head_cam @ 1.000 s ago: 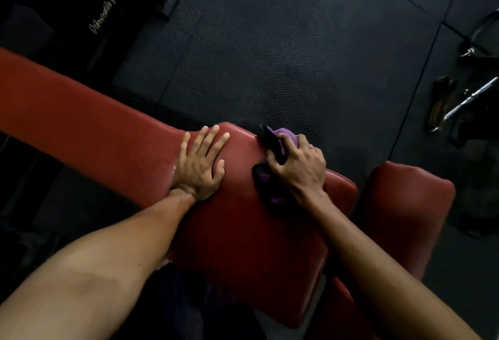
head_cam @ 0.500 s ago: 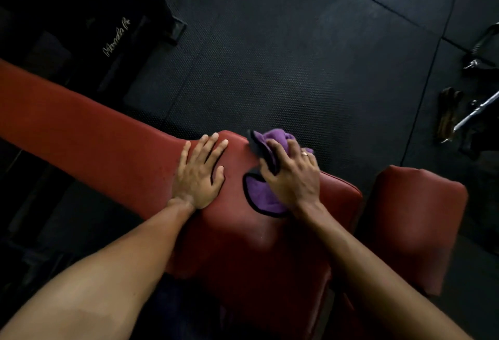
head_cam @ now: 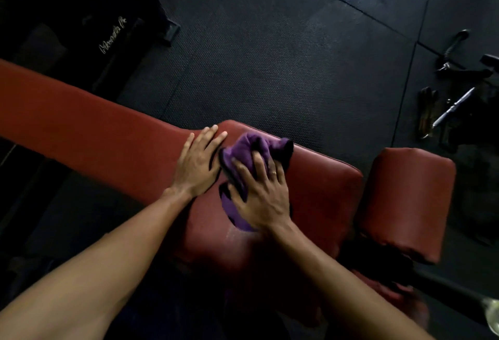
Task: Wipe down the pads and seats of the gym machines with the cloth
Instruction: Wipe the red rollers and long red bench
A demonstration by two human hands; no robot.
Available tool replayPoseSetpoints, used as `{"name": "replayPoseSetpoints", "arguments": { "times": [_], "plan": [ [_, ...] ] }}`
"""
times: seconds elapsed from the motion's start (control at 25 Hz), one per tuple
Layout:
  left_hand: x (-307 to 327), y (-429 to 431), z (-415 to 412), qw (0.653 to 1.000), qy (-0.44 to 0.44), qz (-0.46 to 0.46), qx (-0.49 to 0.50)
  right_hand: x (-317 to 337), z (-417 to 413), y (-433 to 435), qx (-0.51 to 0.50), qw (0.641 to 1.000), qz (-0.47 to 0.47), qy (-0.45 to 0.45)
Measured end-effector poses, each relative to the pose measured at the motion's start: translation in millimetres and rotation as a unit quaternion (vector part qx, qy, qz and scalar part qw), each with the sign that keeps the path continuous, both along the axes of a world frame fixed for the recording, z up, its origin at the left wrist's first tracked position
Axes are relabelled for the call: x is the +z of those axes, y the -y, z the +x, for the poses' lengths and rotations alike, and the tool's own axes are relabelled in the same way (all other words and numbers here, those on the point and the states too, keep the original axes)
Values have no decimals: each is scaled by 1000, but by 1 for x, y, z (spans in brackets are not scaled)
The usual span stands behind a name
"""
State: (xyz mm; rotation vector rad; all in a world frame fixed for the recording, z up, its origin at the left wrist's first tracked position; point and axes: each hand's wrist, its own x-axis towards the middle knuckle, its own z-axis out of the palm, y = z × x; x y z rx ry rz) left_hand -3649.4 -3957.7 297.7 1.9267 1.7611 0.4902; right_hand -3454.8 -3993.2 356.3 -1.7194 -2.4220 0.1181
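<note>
A long red padded bench (head_cam: 89, 126) runs from the left edge to the middle of the view and widens into a seat pad (head_cam: 321, 193). My left hand (head_cam: 198, 162) lies flat on the pad with straight fingers. Right beside it, my right hand (head_cam: 260, 193) presses a bunched purple cloth (head_cam: 251, 147) with a dark border onto the pad, fingers spread over the cloth and a ring on one finger. Below the cloth the pad shows a faint wet sheen.
A smaller red pad (head_cam: 407, 204) stands to the right of the seat, across a dark gap. Black rubber floor tiles (head_cam: 270, 55) stretch beyond. Metal cable handles and straps (head_cam: 448, 107) lie on the floor at far right. A dark machine frame (head_cam: 113, 39) with white lettering stands at upper left.
My right hand has slid the cloth leftward and nearer along the pad, up against my left hand. The cloth is more bunched at the far edge. My left hand has stayed flat.
</note>
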Motion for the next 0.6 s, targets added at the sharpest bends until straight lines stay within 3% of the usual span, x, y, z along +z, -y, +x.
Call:
{"name": "replayPoseSetpoints", "arguments": {
  "times": [0.12, 0.32, 0.44, 0.6],
  "plan": [
    [-2, 10, -19, 999, 10, -7, 41, -3, 18, -9, 39, 998, -15, 44],
    [-14, 17, -62, 997, -15, -19, 71, -22, -75, -80, -68, 995, -61, 43],
    [-17, 21, -84, 998, -37, -21, 44, -28, -111, -43, -20, 995, -88, 40],
    [-18, 26, -99, 997, -29, -28, 61, -10, -63, 22, 86, 993, -78, 28]
  ]
}}
